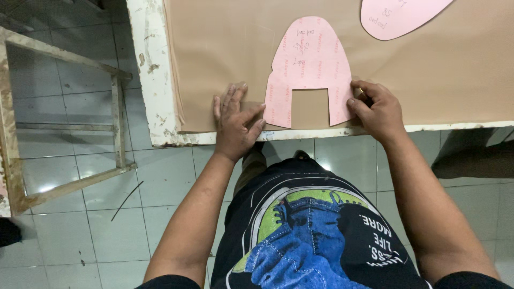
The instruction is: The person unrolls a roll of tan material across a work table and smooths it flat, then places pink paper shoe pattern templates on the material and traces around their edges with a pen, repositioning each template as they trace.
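Pink arched pattern piece (306,64) flat on tan sheet (225,48), near the worktop (150,69) front edge. Left hand (235,120) spread flat, pressing its lower-left corner; right hand (377,109) pinched on a thin tool at its right edge. Open sheet beyond, up to a second pink piece (396,16).

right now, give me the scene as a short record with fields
left hand: flat on the tan sheet, fingers spread, thumb at the left edge of the pink pattern
right hand: at the pattern's right edge, pinching something small and thin, too small to identify
pink pattern: arched, with a square notch at the bottom, lying flat on the sheet
second pattern: pink, upper right, partly out of view
table edge: white, chipped paint
wooden frame: on the tiled floor, left
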Action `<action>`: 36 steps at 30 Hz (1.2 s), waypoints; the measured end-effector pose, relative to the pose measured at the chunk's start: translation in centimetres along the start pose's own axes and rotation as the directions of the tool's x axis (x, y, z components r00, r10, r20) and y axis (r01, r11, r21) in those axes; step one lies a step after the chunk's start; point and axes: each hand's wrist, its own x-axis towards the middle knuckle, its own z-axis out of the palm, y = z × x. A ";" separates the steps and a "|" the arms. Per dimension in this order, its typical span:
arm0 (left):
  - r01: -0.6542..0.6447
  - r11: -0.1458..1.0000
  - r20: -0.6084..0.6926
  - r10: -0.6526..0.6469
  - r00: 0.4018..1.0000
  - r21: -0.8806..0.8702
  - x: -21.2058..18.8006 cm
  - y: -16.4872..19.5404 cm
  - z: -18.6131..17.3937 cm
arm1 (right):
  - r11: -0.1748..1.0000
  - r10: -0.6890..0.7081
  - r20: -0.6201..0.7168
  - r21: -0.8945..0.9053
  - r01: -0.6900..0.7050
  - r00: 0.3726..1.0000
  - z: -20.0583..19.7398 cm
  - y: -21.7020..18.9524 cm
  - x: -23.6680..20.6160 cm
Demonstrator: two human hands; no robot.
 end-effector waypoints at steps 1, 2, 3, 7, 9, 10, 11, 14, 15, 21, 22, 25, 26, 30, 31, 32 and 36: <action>0.001 1.000 -0.001 -0.001 1.000 -0.002 0.0 0.0 0.0 | 1.000 -0.001 -0.001 0.000 0.001 1.000 0.0 0.0 0.0; 0.003 1.000 -0.002 -0.003 1.000 -0.006 0.0 0.0 0.0 | 1.000 0.002 -0.002 0.004 -0.002 1.000 0.0 0.0 0.0; 0.003 1.000 -0.001 -0.003 1.000 -0.007 0.0 0.0 0.0 | 1.000 0.005 -0.003 0.009 -0.005 1.000 0.0 0.0 0.0; 0.001 1.000 0.003 -0.001 1.000 -0.013 0.0 -0.1 -0.1 | 1.000 0.009 0.000 0.008 -0.009 1.000 -0.1 -0.1 0.0; 0.000 1.000 0.003 0.000 1.000 -0.013 0.0 -0.1 -0.1 | 1.000 0.008 0.007 -0.010 -0.008 1.000 -0.2 -0.2 0.0; 0.000 1.000 0.002 0.000 1.000 -0.011 0.0 -0.1 -0.1 | 1.000 0.008 0.010 -0.019 -0.008 1.000 -0.2 -0.2 -0.1; 0.000 1.000 0.001 0.000 1.000 -0.009 0.0 -0.1 -0.1 | 1.000 -0.004 0.007 -0.022 0.005 1.000 -0.3 -0.3 -0.1; 0.019 1.000 0.022 -0.019 1.000 -0.005 0.1 0.0 -0.1 | 0.998 -0.047 -0.003 -0.049 0.047 0.999 -0.3 -0.4 0.0; 0.018 1.000 0.020 -0.018 1.000 -0.006 0.1 0.0 -0.1 | 0.996 -0.064 -0.004 -0.069 0.064 0.998 -0.4 -0.5 0.1; 0.011 1.000 0.012 -0.011 1.000 -0.005 0.0 0.0 -0.1 | 0.995 -0.061 0.002 -0.074 0.061 0.998 -0.4 -0.3 0.1; 0.005 1.000 0.010 -0.005 1.000 -0.007 0.0 0.0 -0.1 | 0.993 -0.086 -0.005 -0.078 0.085 0.996 -0.4 -0.2 0.1; -0.005 1.000 0.002 0.005 1.000 -0.007 0.0 0.0 0.0 | 0.997 -0.063 -0.002 -0.037 0.063 0.998 -0.4 -0.1 0.0; -0.007 1.000 -0.002 0.007 1.000 -0.007 0.0 0.0 0.1 | 0.998 -0.056 -0.003 -0.037 0.056 0.998 -0.4 0.0 0.0; -0.006 1.000 -0.004 0.006 1.000 -0.004 0.0 -0.1 0.1 | 0.999 -0.031 0.002 -0.030 0.031 1.000 -0.3 -0.1 0.1; -0.007 1.000 -0.006 0.007 1.000 -0.001 0.0 0.0 0.1 | 0.999 -0.024 0.004 -0.026 0.024 1.000 -0.3 -0.1 0.1; -0.008 1.000 -0.006 0.008 1.000 0.002 0.0 0.0 0.1 | 0.999 -0.028 0.004 -0.032 0.028 1.000 -0.2 0.0 0.0; 0.005 1.000 0.000 -0.005 1.000 -0.004 0.1 0.0 0.2 | 0.999 -0.047 -0.004 -0.018 0.047 0.999 -0.1 0.1 0.0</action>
